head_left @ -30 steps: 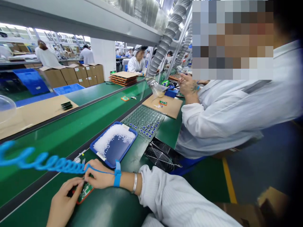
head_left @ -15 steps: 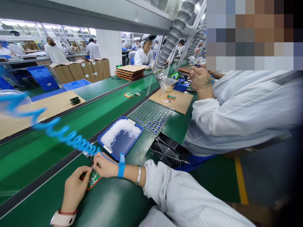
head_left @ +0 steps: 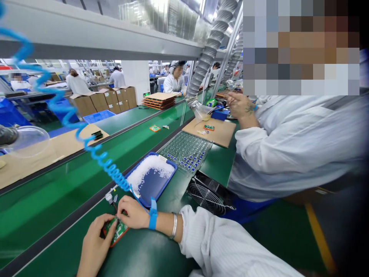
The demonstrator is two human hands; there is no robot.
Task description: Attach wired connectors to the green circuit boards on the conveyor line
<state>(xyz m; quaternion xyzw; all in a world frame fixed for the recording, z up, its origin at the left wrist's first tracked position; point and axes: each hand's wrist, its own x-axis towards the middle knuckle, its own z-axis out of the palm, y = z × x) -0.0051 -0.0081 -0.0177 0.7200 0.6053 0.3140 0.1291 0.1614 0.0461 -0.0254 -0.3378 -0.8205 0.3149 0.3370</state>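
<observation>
A green circuit board [head_left: 119,231] with an orange-red edge is held low over the green bench. My left hand [head_left: 93,243] grips it from the left, thumb along its face and fingers at the far edge. At the board's upper edge, the fingertips of my right hand [head_left: 133,212] are closed in a pinch, close to the left thumb tip; what is between them is too small to make out. Thin red wires run up from there to a white connector [head_left: 109,198]. Around my right wrist is a blue strap [head_left: 153,213] joined to a coiled blue cord [head_left: 111,169].
Beyond my right hand lies a blue tray [head_left: 152,192] of small white pieces. Near it are a clear gridded tray [head_left: 184,148] and a black fan [head_left: 209,196]. A green belt [head_left: 72,175] runs along the left. A co-worker's hands [head_left: 242,105] are at the right.
The view has tilted upward and shifted slightly, so the scene sits lower. The coiled cord hangs differently. Both hands stay at the circuit board, with slightly more of its face showing.
</observation>
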